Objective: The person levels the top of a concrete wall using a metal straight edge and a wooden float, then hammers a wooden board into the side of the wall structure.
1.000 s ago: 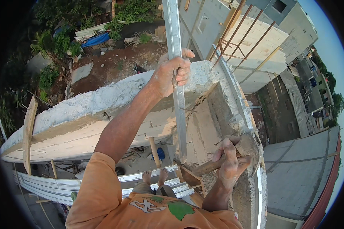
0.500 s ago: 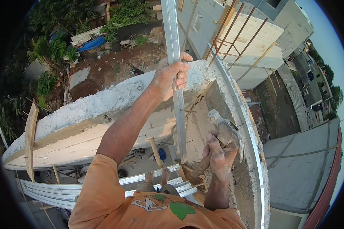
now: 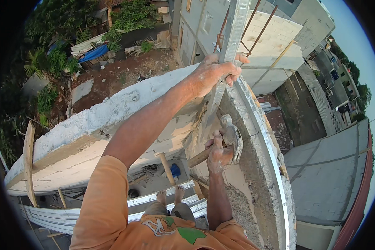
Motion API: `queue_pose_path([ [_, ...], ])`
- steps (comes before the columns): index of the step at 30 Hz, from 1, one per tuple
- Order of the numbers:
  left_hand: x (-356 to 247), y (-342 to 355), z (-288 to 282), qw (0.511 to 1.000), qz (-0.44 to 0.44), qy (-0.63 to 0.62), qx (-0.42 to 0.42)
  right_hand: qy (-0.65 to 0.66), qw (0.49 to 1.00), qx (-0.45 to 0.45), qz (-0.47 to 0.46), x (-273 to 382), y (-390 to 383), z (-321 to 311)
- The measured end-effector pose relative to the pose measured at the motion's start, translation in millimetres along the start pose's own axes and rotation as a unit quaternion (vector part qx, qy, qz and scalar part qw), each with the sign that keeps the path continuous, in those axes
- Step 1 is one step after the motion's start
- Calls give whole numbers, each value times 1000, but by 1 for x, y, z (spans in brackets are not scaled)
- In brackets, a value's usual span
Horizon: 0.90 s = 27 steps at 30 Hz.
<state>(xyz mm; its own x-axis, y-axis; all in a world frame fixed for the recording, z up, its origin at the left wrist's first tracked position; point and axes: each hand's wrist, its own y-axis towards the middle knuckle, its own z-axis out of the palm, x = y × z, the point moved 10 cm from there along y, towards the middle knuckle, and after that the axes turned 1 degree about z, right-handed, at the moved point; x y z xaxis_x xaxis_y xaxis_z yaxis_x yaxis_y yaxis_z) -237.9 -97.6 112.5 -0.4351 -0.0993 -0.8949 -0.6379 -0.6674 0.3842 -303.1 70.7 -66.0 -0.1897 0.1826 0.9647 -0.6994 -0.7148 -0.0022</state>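
My left hand point(image 3: 216, 74) grips a long galvanised metal channel point(image 3: 233, 29), which leans with its top to the right over the corner of a rough concrete wall point(image 3: 108, 114). My right hand point(image 3: 219, 155), lower down inside that corner, is closed round a dusty hammer with a wooden handle point(image 3: 198, 158) and a worn, cement-coated head point(image 3: 234, 137), held beside the channel's lower part. A second metal strip point(image 3: 279, 187) runs along the top of the right wall. Where the channel's bottom end rests is unclear behind my right hand and the hammer.
My bare feet point(image 3: 162, 196) are above metal channels point(image 3: 50, 214) over a drop. A wooden post point(image 3: 166, 168) stands below, an upright plank point(image 3: 29, 162) at left. Rusty rebar point(image 3: 262, 29) rises at the far corner. Block buildings point(image 3: 321, 179) and a dirt yard point(image 3: 91, 77) lie beyond.
My left hand has moved right with the channel, whose top now tilts rightward. My right hand has shifted left and up with the hammer. The view has also shifted a little.
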Motion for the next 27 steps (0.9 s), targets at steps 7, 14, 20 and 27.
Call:
queue_pose_path([
  [7, 12, -1, -3, 998, -15, 54, 14, -1, 1000, 7, 17, -34, 9, 8],
  [14, 18, 6, -13, 998, 6, 60, 2, -2, 999, 29, 18, -46, 11, 0],
  [20, 19, 3, -14, 996, 20, 84, 5, -19, 999, 14, 25, -52, 6, 1],
  [27, 15, 2, -13, 994, 32, 106, 7, -41, 998, 30, 26, -59, 0, 6],
])
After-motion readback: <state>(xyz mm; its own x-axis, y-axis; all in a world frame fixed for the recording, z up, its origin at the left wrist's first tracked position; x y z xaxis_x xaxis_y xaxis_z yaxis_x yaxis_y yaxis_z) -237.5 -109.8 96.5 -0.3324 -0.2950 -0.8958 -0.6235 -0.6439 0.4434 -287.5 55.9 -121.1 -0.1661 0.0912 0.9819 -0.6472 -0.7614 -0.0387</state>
